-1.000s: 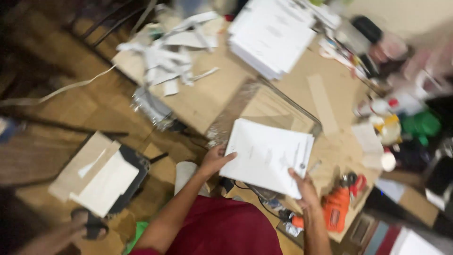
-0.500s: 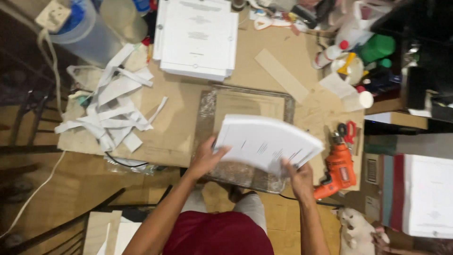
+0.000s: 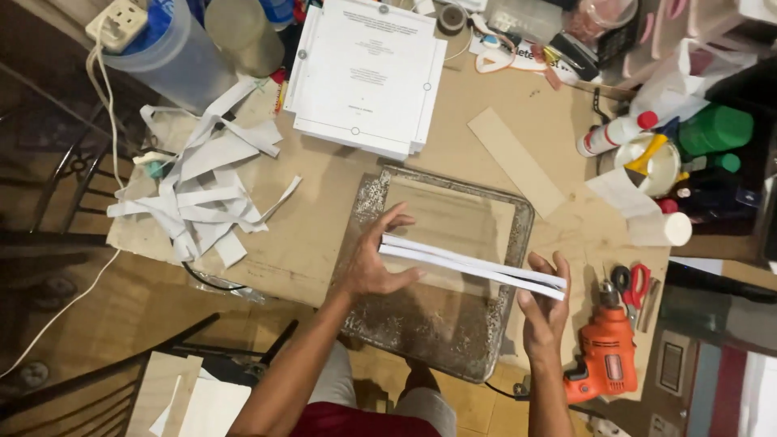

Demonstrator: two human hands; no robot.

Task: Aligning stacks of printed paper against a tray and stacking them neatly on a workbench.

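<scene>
Paper stack [image 3: 473,265] stood on edge above worn metal sheet [image 3: 441,271], clamped between hands: left hand [image 3: 374,263] gripped left end, right hand [image 3: 544,303] right end. Orange drill [image 3: 603,356] just right. Paper strips [image 3: 202,190] well left. Second paper stack [image 3: 364,73] far on surface [image 3: 312,231].

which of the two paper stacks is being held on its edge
The thinner paper stack, gripped between the left hand and right hand above the glass sheet. The thicker stack lies flat, untouched, farther up the table.

Both hands [image 3: 372,263] [image 3: 544,307] raised, fingers apparently clamped.
</scene>
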